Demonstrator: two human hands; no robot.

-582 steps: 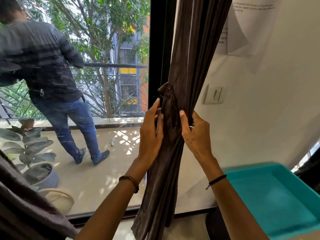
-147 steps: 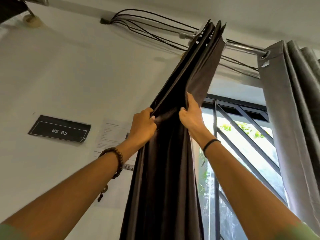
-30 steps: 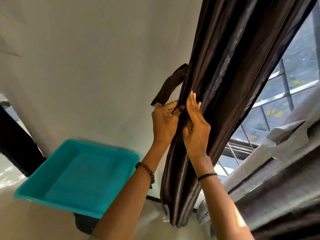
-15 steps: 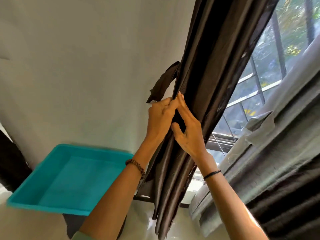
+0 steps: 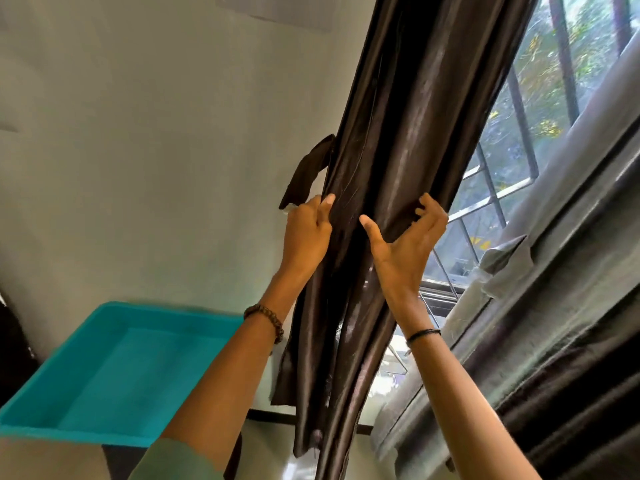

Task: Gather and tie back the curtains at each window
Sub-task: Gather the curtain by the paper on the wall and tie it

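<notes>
Two hands are up on the dark brown curtain (image 5: 398,150) rn. It hangs bunched in one bundle btw the wall (image 5: 138,168) and the window (image 5: 540,98). Left hand (image 5: 306,237) pinches the bundle's left edge, right by the loose end of the tie strap (image 5: 308,171) dangling off that side. Can't tell if the strap end is in that pinch too. Right hand (image 5: 405,247) is spread, thumb out wide, fingers half hooked at the bundle's right edge, not clamped on anything afaict.

IMO the step in hand is squeezing the folds together so the strap can go round. Tips:
- Close the right hand fully round the bundle first. That fabric looks shiny and prob slippery, so a loose cup will let folds slide out.
- Keep the squeeze at strap height, not lower, or the strap will sit crooked.
- Only then free the left hand to bring the strap across the front.
- Watch the grey curtain (image 5: 554,271) just to the right so none of it gets caught in the bundle.

Teal tray (image 5: 166,308) sits low on the left, below the hands.
</notes>
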